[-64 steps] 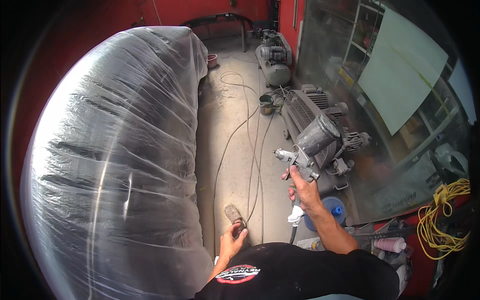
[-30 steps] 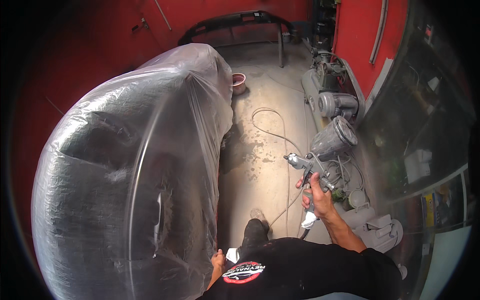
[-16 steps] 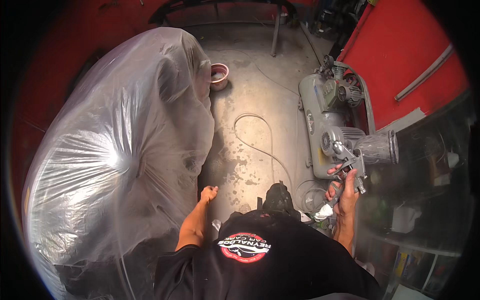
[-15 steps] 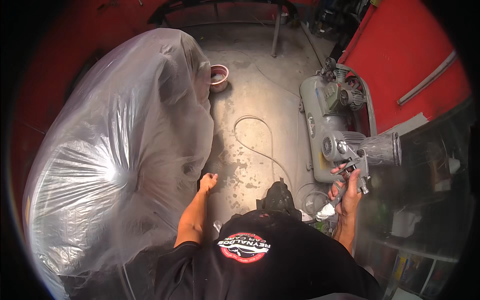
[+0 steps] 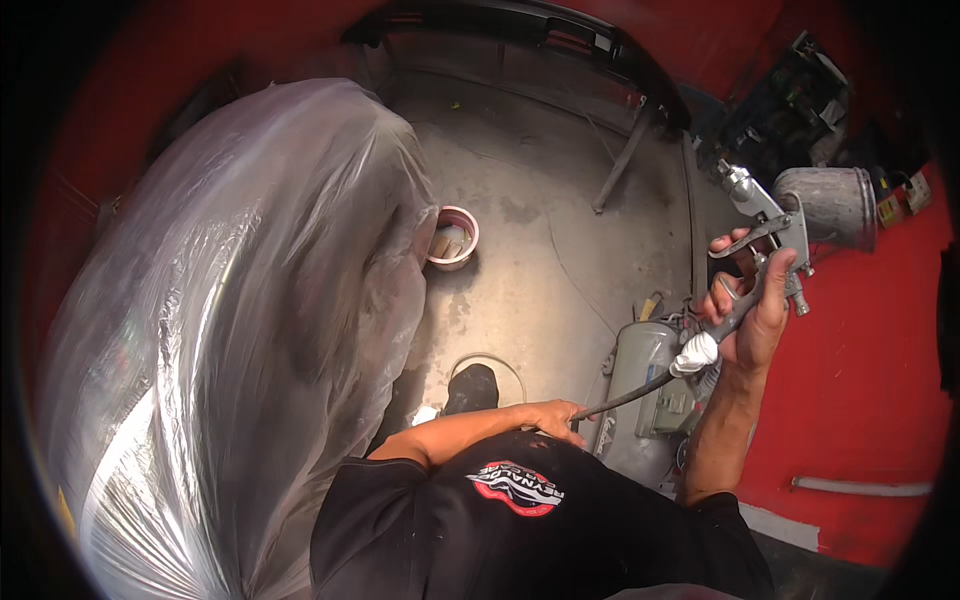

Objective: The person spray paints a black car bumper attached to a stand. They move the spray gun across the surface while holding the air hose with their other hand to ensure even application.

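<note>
Head view: at the far left, a large, bulky form is draped in clear plastic sheeting [image 5: 300, 260], probably so that its surfaces are shielded. Just beside the sheeting, a reddish bucket [image 5: 462, 217] is set on the concrete floor [image 5: 530, 320], perhaps so that the passage is left walkable; whether the two touch cannot be told. Beyond, a black car bumper [image 5: 565, 30] is propped on a stand [image 5: 625, 160], likely to hold it clear of the floor. Near the middle, the dark air hose [image 5: 628, 396] is gripped by the left hand [image 5: 557, 417], seemingly so that its slack is controlled. Further right, a grey-green compressor [image 5: 640, 365] is partly hidden behind the hose. At the right, the spray gun [image 5: 775, 225] is held raised by the right hand [image 5: 745, 310], closed around the handle with fingers at the trigger; whether it is squeezed cannot be told. Below the handle, a white wrap [image 5: 694, 354] is bound, perhaps against leaks. Rightmost, the gun's metal cup [image 5: 825, 200] is seen against the red wall [image 5: 850, 400].
</note>
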